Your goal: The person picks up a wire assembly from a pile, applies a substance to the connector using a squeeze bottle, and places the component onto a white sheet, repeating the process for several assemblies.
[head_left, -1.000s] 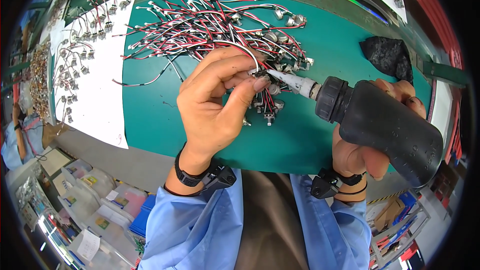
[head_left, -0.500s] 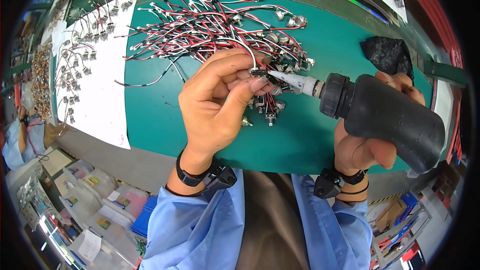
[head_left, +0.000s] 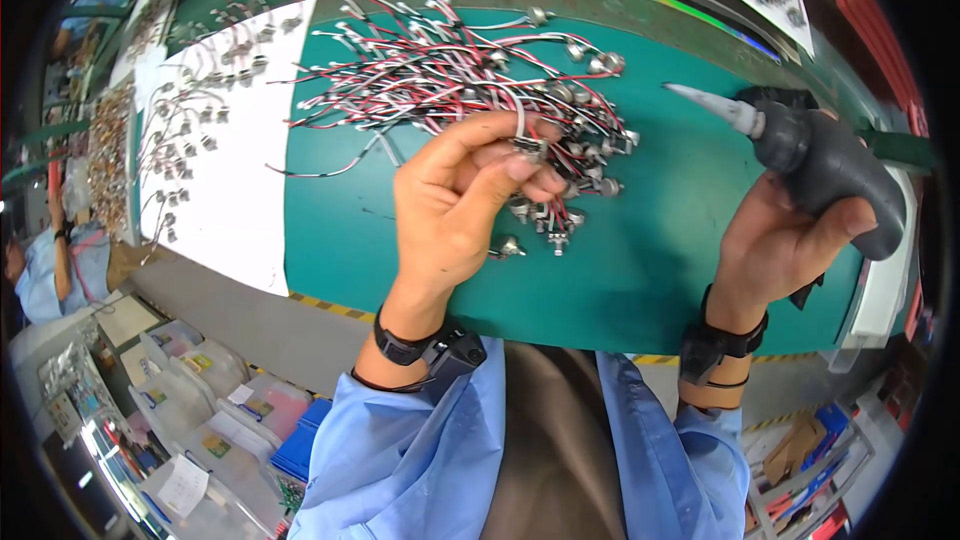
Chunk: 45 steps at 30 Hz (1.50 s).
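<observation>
left hand (head_left: 446,208), mid-frame, pinches a partly hidden component (head_left: 530,148); right hand (head_left: 776,246), right of frame, grips a black bottle (head_left: 846,178), contents hidden.

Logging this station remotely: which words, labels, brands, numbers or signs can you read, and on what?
No text is readable.
Black bottle in the right hand: none readable.
Wired component in the left hand: any marking too small to read.
Paper slip, lower left: too small and blurred.
White label on a plastic bin: too small.
</observation>
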Motion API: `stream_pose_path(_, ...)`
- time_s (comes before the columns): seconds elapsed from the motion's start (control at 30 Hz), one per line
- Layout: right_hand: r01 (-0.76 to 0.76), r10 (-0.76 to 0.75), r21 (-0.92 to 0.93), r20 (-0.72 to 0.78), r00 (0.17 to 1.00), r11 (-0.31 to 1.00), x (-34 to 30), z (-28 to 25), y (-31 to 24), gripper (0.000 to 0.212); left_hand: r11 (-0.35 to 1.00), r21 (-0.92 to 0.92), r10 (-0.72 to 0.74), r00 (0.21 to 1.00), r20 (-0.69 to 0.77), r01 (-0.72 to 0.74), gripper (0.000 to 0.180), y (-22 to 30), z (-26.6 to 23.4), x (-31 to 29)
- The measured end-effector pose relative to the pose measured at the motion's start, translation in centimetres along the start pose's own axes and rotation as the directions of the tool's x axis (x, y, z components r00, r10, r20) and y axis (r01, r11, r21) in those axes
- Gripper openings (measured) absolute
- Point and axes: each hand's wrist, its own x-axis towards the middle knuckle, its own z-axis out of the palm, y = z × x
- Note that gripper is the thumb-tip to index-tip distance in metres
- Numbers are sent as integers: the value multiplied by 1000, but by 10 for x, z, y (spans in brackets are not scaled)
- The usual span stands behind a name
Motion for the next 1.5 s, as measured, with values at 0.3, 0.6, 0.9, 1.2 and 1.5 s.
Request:
stream_pose_path(0.3,-400,399,402,91,913,824,38,-50,38,29,966,140,227,973,-49,-218,22,58,-17,-18)
stream_pose_path(0.6,-462,523,345,-106,846,817,37,-47,40,26,508,858,700,613,-365,-70,20,211,-139,-65)
stream_pose_path(0.9,-477,511,230,-125,850,848,29,-40,46,27,-30,792,815,474,-333,609,15,168,-280,-94)
stream_pose_path(1.2,-484,515,195,-175,839,853,23,-21,43,27,-261,808,704,677,-214,527,14,173,-313,-91)
stream_pose_path(1.5,-494,523,214,-104,846,843,26,-36,48,25,-254,829,547,781,-302,498,22,140,-338,-108)
